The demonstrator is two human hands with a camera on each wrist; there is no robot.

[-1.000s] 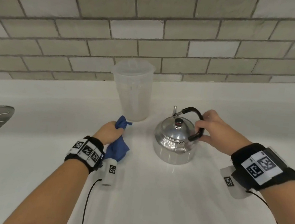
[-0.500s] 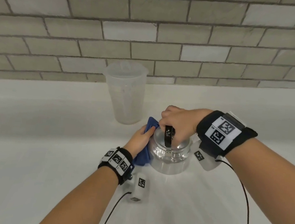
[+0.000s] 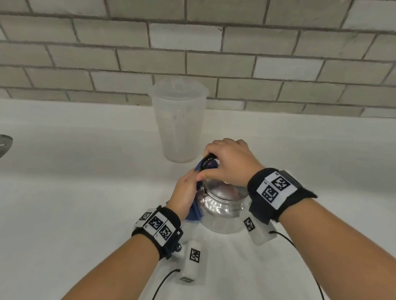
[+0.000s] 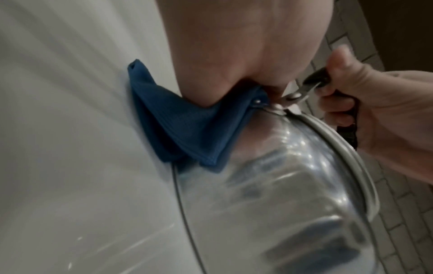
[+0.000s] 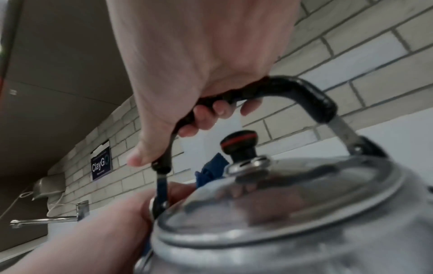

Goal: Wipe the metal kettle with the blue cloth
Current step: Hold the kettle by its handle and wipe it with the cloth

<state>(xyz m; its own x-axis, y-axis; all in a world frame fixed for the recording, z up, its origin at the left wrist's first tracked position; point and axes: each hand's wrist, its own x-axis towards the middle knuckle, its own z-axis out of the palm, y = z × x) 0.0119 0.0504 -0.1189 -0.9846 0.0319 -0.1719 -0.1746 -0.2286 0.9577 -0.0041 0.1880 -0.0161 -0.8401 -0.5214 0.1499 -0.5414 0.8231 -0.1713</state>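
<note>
kettle stands on the white counter just in front of the clear plastic jug, its lid on with the black knob upright. right hand has its fingers curled round the black handle above the lid. left hand presses the blue cloth against the kettle's left side, the cloth bunched under the palm; how its fingers lie i cannot tell.

Blue cloth, silvery kettle, black handle, white counter.
</note>
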